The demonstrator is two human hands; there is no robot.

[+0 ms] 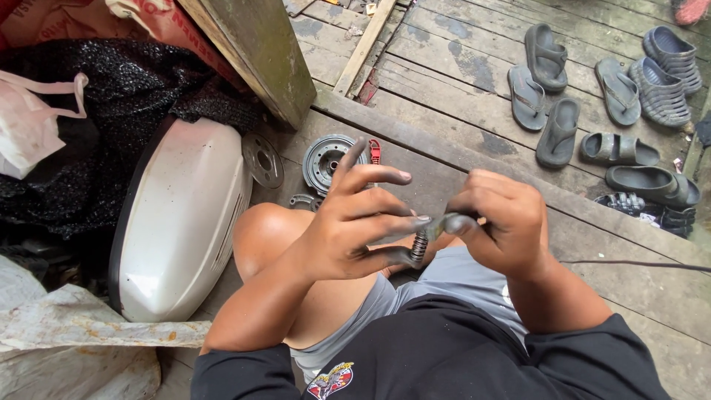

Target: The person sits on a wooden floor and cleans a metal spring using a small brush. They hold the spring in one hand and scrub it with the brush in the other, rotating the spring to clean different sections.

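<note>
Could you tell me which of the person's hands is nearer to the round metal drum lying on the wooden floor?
Left. The left hand is raised just in front of the round metal drum, its fingertips overlapping it in view. The right hand is farther off to the right, gripping a small tool.
</note>
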